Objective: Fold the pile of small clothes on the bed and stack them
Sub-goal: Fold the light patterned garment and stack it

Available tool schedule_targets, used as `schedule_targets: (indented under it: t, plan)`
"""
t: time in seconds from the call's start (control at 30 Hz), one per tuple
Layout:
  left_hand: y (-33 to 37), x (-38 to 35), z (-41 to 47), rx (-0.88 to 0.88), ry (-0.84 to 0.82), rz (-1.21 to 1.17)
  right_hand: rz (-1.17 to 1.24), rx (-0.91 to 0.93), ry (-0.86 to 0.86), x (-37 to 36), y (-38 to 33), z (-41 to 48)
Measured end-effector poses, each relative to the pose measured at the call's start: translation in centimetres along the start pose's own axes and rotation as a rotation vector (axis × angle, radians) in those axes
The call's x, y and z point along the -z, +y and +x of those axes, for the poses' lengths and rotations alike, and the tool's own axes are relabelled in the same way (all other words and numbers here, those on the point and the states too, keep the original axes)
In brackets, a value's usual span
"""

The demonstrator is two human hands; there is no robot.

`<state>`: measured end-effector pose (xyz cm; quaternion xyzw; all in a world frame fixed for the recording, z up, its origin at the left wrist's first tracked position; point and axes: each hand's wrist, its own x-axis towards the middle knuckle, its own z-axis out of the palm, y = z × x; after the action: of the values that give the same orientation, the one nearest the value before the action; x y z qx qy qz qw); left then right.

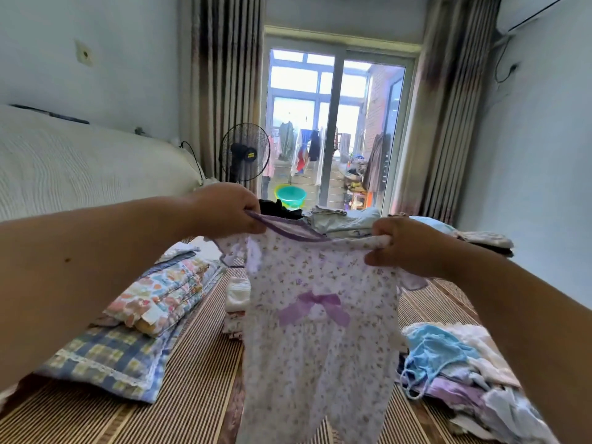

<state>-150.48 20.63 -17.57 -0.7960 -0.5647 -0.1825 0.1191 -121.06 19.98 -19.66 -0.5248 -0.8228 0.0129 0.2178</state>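
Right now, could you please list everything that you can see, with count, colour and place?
floral romper: one, white and lilac with purple bow, held up at centre
unfolded clothes pile: one, blue, white, lilac, right on mat
folded stack: one, white, behind the romper
plaid pillow: one, blue-yellow, left
floral quilt: one, multicoloured, on the pillow
striped mat: one, brown, covering the bed
fan: one, black, by the curtain
basin: one, green, at the door
left hand: grip shut on romper shoulder
right hand: grip shut on other shoulder

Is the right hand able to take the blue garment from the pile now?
Probably not yet. The right hand is shut on the floral dress, as is the left hand. The blue garment lies uncovered atop the pile, below that arm, so releasing would free it.
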Motion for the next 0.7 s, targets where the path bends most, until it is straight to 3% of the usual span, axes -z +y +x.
schedule_targets:
  t: [0.27, 0.4, 0.53, 0.6, 0.7]
  plan:
    - [-1.0, 0.4, -0.4, 0.007, 0.018, -0.188, 0.271, 0.010, 0.054, 0.5, -0.5, -0.6]
    - [-1.0, 0.1, -0.6, 0.000, -0.058, -0.057, 0.027, -0.039, -0.013, 0.5, -0.1, -0.2]
    - [-0.6, -0.2, -0.7, 0.046, -0.012, -0.111, -0.155, -0.046, 0.000, 0.3, -0.4, -0.1]
    - [-0.3, -0.2, -0.8, 0.080, 0.013, -0.197, -0.069, -0.057, 0.015, 0.2, -0.1, 0.1]
    - [0.0, -0.2, -0.9, 0.138, 0.070, -0.338, 0.323, -0.078, -0.010, 0.2, -0.1, -0.6]
